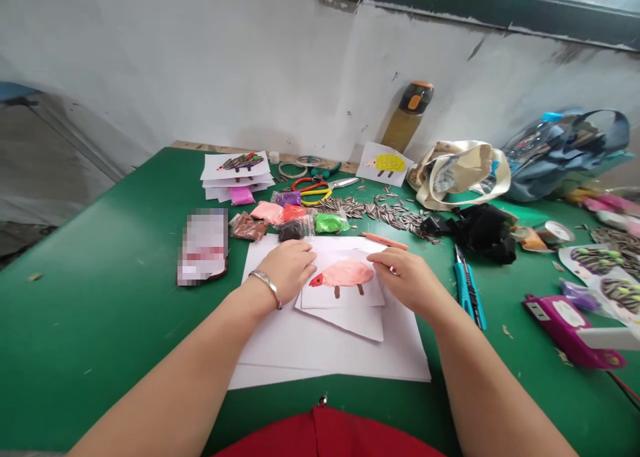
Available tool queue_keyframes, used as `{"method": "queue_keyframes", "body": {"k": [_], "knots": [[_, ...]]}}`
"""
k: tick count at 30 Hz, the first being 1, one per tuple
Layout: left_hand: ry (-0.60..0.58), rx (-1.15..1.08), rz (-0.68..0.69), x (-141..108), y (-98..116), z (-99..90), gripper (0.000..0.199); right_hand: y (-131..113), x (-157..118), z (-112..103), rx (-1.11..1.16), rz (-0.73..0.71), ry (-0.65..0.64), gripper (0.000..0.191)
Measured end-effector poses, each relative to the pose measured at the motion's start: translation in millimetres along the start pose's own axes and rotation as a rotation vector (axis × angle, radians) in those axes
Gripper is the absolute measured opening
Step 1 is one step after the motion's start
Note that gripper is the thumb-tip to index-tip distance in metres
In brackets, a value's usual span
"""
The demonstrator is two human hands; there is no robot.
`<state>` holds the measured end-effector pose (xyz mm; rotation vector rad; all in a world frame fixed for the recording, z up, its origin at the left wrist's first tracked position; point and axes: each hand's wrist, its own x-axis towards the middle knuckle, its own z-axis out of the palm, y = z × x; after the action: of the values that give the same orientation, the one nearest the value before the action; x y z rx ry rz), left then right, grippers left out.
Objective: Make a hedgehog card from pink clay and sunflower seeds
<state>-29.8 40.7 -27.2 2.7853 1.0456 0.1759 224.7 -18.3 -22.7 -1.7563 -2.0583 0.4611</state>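
A small white card [345, 299] bears an animal shape in flattened pink clay [345, 274], with a red head [317, 280] at its left end and two brown legs beneath. My left hand [289, 270], a silver bangle on its wrist, has its fingers closed at the card's left edge. On the opposite side, my right hand [407, 280] pinches the card's right edge beside the pink body; the exact contact is partly hidden. Another piece of paper [360, 325] lies under the card, on top of larger white sheets [280, 340].
Bagged coloured clay [295, 229], an orange pencil [384, 241] and scattered sunflower seeds [393, 213] lie beyond the sheets. To the left is a phone [203, 247]; to the right, a teal utility knife [469, 287] and a magenta device [575, 333]. Scissors [320, 193] lie farther back.
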Motion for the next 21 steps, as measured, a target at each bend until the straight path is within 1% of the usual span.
{"method": "queue_keyframes", "body": {"k": [3,6,8,11,16,21], "knots": [[-0.014,0.019,-0.003,0.3,2.9,-3.3,0.028,2.8,4.4,0.8,-0.008,0.011,-0.022,0.03],[-0.018,0.023,-0.008,0.5,4.9,-4.4,0.026,4.3,7.3,1.4,-0.032,0.045,-0.001,0.03],[-0.014,0.018,-0.032,0.7,5.2,-3.6,0.023,4.1,8.3,2.5,-0.057,0.051,0.003,0.03],[-0.003,0.014,-0.045,1.1,4.2,-1.2,0.02,2.1,9.1,4.2,-0.087,0.02,-0.029,0.03],[0.016,0.004,-0.034,1.7,1.8,2.5,0.026,-1.1,9.0,4.3,-0.077,0.03,-0.025,0.029],[0.017,0.008,-0.045,2.3,1.2,3.6,0.026,-0.1,8.9,5.5,-0.056,0.037,-0.029,0.029]]}}
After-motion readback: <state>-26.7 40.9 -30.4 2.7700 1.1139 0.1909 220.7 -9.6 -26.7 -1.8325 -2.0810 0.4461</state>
